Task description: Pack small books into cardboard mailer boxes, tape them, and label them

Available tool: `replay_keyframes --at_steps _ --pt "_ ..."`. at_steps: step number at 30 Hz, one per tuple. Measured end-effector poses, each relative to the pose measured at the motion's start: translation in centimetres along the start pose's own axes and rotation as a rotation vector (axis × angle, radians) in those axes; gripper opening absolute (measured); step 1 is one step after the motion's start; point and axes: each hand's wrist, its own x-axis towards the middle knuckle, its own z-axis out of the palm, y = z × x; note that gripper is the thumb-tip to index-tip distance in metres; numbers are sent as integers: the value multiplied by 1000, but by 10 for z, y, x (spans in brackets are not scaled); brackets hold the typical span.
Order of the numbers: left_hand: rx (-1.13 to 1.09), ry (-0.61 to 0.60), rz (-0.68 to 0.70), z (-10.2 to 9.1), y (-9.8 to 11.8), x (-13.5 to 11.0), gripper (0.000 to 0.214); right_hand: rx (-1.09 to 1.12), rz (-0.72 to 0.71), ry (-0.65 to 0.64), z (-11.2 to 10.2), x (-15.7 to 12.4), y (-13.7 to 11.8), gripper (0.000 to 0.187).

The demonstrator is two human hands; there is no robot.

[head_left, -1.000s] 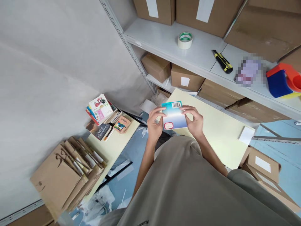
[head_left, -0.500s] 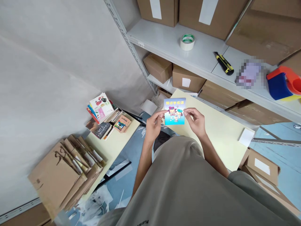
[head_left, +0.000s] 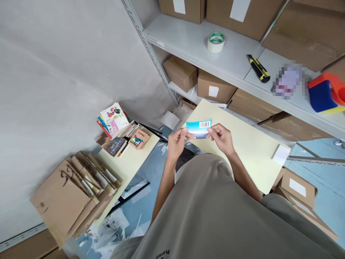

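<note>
A small blue booklet (head_left: 198, 130) is held in front of my body, above the near edge of the pale yellow table (head_left: 242, 147). A barcode in a white box shows on the face turned to me, near its upper right corner. My left hand (head_left: 177, 141) pinches the booklet's left edge between thumb and fingers. On the opposite edge, my right hand (head_left: 221, 137) grips it the same way. The booklet is tilted, so its face looks short.
Left, a second pale table (head_left: 145, 146) bears stacked books (head_left: 114, 120), small booklets (head_left: 138, 139) and folded cardboard (head_left: 60, 198). On the shelf ahead (head_left: 183, 34) lie a tape roll (head_left: 216, 43), a box cutter (head_left: 258, 69) and a red-and-blue tape dispenser (head_left: 322, 93). Cartons (head_left: 215, 84) fill the shelves.
The booklet has been turned over: its front cover with cartoon figures faced me before, and now the barcode side does. Both hands still hold its edges.
</note>
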Motion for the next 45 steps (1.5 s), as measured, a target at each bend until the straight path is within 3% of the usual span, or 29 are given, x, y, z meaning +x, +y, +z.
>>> replay_keyframes --at_steps 3,8,13,19,22,25,30,34,40,43,45 --pt "48 44 79 -2 1 2 80 8 -9 -3 0 -1 5 67" --pt "371 -64 441 17 0 -5 33 68 6 -32 10 8 21 62" --pt "646 -193 703 45 4 -17 57 208 57 3 12 16 32 60" --pt "722 -274 725 52 0 -12 63 255 137 43 -1 13 43 55" --pt "607 -283 626 52 -12 -2 52 292 174 80 -4 10 56 56" --pt "454 -307 401 48 -33 10 38 319 263 85 -4 9 75 59" --pt "264 -176 42 45 -94 36 44 271 420 213 0 20 120 69" --pt "254 -148 -133 53 -155 72 43 126 448 325 7 56 168 61" --pt "186 -173 -315 71 -233 141 53 -136 540 446 18 136 235 31" --pt "101 -138 -422 62 -261 156 50 -393 641 375 16 154 244 28" --pt "91 -88 -469 44 -275 156 45 -642 647 279 16 155 238 30"
